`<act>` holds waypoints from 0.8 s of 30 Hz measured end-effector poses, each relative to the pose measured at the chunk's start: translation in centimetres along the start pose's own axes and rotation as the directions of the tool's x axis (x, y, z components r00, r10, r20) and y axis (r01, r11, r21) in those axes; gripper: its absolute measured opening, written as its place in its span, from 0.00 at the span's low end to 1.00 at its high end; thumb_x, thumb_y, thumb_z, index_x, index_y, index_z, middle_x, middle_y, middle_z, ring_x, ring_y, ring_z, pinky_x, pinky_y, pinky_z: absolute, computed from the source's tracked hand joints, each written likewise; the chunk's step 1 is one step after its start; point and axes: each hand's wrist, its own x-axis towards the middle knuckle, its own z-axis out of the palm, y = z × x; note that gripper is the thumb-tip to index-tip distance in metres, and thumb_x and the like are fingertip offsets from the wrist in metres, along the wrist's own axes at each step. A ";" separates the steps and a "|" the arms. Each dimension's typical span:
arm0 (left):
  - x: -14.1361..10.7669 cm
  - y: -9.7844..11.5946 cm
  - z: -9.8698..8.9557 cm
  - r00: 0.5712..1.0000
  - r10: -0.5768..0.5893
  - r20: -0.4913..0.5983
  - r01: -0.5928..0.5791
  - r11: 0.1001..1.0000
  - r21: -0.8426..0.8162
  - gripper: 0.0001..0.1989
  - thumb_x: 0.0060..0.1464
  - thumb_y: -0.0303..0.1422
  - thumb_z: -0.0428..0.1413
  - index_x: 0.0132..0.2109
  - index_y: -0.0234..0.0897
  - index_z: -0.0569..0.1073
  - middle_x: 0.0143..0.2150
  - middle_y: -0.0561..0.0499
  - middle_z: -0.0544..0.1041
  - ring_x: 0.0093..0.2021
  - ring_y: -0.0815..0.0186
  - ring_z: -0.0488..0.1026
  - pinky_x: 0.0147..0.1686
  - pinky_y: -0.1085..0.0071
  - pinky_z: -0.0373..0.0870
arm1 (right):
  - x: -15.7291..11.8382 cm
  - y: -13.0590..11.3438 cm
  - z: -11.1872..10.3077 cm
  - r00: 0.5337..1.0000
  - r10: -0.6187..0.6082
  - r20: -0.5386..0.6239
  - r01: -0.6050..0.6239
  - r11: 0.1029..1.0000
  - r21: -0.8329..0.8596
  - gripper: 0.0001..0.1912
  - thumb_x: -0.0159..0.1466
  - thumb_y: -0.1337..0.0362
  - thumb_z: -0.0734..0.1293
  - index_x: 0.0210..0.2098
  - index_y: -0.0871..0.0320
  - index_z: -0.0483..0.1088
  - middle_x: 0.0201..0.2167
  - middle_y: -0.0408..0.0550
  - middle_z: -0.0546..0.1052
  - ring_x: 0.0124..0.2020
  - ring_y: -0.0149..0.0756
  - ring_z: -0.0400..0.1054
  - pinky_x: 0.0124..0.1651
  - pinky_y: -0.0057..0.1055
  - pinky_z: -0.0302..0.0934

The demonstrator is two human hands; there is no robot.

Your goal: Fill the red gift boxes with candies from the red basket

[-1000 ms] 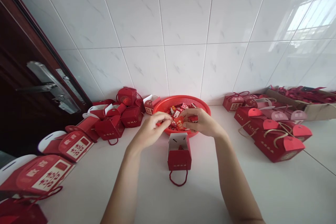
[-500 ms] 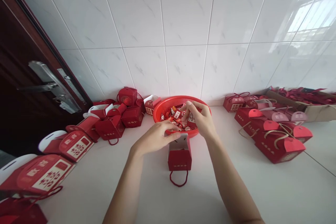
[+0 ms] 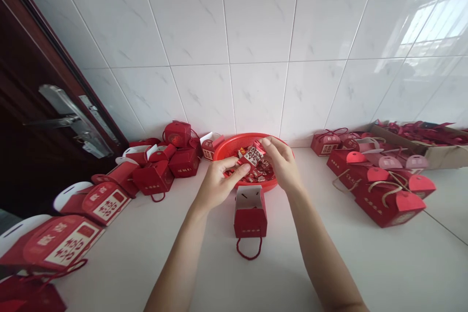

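Observation:
Over the red plastic basket [image 3: 224, 148], my two hands hold one red-and-white wrapped candy [image 3: 253, 155] between them. My left hand [image 3: 219, 180] pinches its lower left end between thumb and fingers. At the upper right end, the fingertips of my right hand [image 3: 281, 163] are closed on the wrapper. More wrapped candies [image 3: 261, 173] lie in the basket below. Just in front of it stands a red gift box [image 3: 250, 222] with its top open, a white inside and a dark red cord handle lying on the table; its contents are mostly hidden.
Several red gift boxes [image 3: 97, 200] line the left side, some with open flaps. More red boxes [image 3: 391, 200] with cord handles stand at the right. Behind them is a cardboard box [image 3: 444, 156] of red ribbon-like pieces. A tiled wall [image 3: 256, 97] borders the table's back.
My right hand has brought the candy up out of the basket and turned it. My left hand has risen from above the gift box and closed on the candy's other end.

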 end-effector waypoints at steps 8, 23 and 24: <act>0.0 -0.1 -0.2 1.000 -0.001 0.010 0.002 0.998 -0.063 0.13 0.60 0.41 0.57 0.38 0.35 0.79 0.35 0.50 0.80 0.39 0.61 0.75 0.40 0.68 0.72 | -0.1 -0.6 -1.0 0.999 -0.031 0.009 0.030 0.993 0.118 0.15 0.56 0.52 0.75 0.32 0.56 0.71 0.30 0.44 0.76 0.31 0.32 0.70 0.38 0.32 0.68; 0.0 -0.1 0.4 0.996 0.045 -0.083 -0.049 0.997 -0.052 0.13 0.59 0.41 0.58 0.38 0.35 0.80 0.36 0.50 0.80 0.39 0.62 0.76 0.41 0.70 0.72 | -0.5 -0.9 -0.6 0.996 -0.051 0.068 0.042 0.991 0.128 0.14 0.57 0.54 0.75 0.35 0.57 0.74 0.31 0.45 0.78 0.32 0.32 0.72 0.35 0.29 0.68; 0.0 -0.2 0.5 0.990 0.059 -0.130 -0.066 0.997 -0.049 0.13 0.59 0.41 0.58 0.39 0.35 0.80 0.36 0.50 0.80 0.39 0.62 0.76 0.41 0.70 0.72 | -0.5 -0.9 -0.5 0.996 -0.051 0.077 0.041 0.991 0.130 0.15 0.57 0.54 0.75 0.36 0.57 0.73 0.32 0.45 0.78 0.33 0.32 0.72 0.35 0.29 0.68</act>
